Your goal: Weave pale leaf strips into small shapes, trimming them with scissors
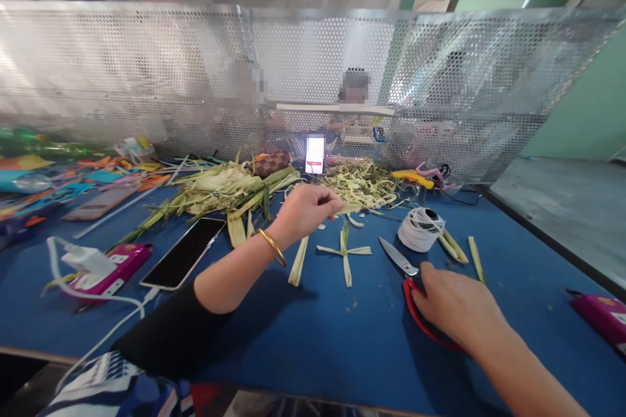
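My left hand (310, 210), with a gold bangle at the wrist, is raised over the middle of the table. Its thumb and fingertips are pinched together beside a pale leaf strip; whether they hold it I cannot make out. Below them lies a small cross of folded pale-green leaf strips (345, 251), with another flat strip (298, 262) to its left. My right hand (452, 303) grips the red-and-black handles of the scissors (398, 257). The blades point up and left, close to a ball of white cord (421, 229).
Behind my hands lie a heap of leaves (215, 189) and curly scraps (362, 187). A lit phone (314, 155) leans at a perforated metal screen (303, 45). Left are a dark phone (186, 254), a purple power strip (124, 260) and cables. A yellow-handled tool (413, 178) lies back right.
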The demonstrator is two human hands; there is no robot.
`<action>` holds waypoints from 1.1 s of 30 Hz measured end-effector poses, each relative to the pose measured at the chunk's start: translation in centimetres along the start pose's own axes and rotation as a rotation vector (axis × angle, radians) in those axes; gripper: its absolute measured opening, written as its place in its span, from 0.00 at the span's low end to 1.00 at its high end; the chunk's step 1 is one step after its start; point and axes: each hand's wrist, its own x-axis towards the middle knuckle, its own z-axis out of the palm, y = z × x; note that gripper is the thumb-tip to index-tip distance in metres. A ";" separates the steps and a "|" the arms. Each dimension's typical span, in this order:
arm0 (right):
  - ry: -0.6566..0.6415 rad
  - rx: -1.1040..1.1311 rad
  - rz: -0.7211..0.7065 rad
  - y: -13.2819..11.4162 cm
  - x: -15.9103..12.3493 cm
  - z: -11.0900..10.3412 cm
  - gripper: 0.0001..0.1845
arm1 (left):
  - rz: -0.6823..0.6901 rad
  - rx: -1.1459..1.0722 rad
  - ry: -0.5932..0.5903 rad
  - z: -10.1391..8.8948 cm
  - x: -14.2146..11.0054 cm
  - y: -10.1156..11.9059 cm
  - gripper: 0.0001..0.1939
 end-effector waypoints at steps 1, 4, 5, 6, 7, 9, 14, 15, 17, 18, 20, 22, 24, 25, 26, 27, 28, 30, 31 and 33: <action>0.003 -0.008 -0.006 0.2 0.2 -0.3 0.10 | -0.013 0.004 -0.007 0.0 -0.5 0.0 0.13; 0.083 0.038 -0.003 0.2 1.0 -1.8 0.11 | -0.066 -0.017 -0.021 0.4 -1.9 -0.3 0.11; 0.149 0.102 -0.036 -0.1 1.3 -2.5 0.12 | -0.093 -0.030 -0.026 0.6 -2.3 -0.4 0.11; 0.230 0.245 -0.122 -0.5 1.7 -3.2 0.13 | -0.105 -0.045 -0.043 0.9 -2.7 -0.5 0.11; 0.302 0.456 -0.201 -1.0 2.2 -3.8 0.14 | -0.110 -0.060 -0.062 1.2 -3.1 -0.5 0.11; 0.270 0.842 -0.332 -2.4 3.1 -4.7 0.16 | -0.093 -0.057 -0.089 1.7 -3.6 -0.5 0.10; -0.064 1.197 -0.529 -5.3 4.7 -3.9 0.13 | 0.036 0.080 -0.115 1.7 -4.1 -0.7 0.05; -0.113 1.240 -0.547 -5.6 4.8 -3.4 0.12 | 0.056 0.095 -0.125 1.6 -4.2 -0.9 0.06; -0.142 1.294 -0.539 -5.8 4.7 -2.6 0.13 | 0.067 0.092 -0.111 1.6 -4.1 -1.5 0.07; -0.117 1.321 -0.505 -5.9 4.7 -2.2 0.13 | 0.051 0.070 -0.052 1.6 -4.0 -1.8 0.08; 0.015 1.392 -0.385 -5.9 4.5 -1.8 0.14 | -0.022 -0.030 0.177 1.9 -3.8 -2.4 0.09; 0.210 1.480 -0.238 -5.9 4.5 -1.5 0.14 | -0.114 -0.202 0.431 2.4 -3.7 -2.6 0.12; 0.339 1.537 -0.142 -6.2 4.4 -1.2 0.15 | -0.199 -0.400 0.501 3.1 -3.8 -2.4 0.15; 0.362 1.545 -0.128 -6.3 4.4 -1.1 0.15 | -0.242 -0.481 0.446 3.6 -4.0 -2.1 0.15; 0.367 1.540 -0.130 -6.6 4.3 -1.0 0.15 | -0.291 -0.564 0.340 4.0 -4.2 -1.9 0.16; 0.361 1.526 -0.144 -6.8 4.1 -0.8 0.15 | -0.345 -0.639 0.237 4.5 -4.4 -1.6 0.16; 0.347 1.507 -0.166 -7.0 4.0 -0.7 0.14 | -0.400 -0.680 0.150 4.8 -4.7 -1.4 0.15; 0.306 1.484 -0.219 -7.5 3.7 -0.3 0.14 | -0.483 -0.718 0.104 5.4 -5.0 -1.1 0.13; 0.277 1.485 -0.247 -7.6 3.6 -0.1 0.13 | -0.509 -0.723 0.103 5.5 -5.1 -1.1 0.12; 0.229 1.493 -0.303 -7.6 3.4 0.1 0.12 | -0.529 -0.729 0.109 5.3 -5.1 -1.2 0.12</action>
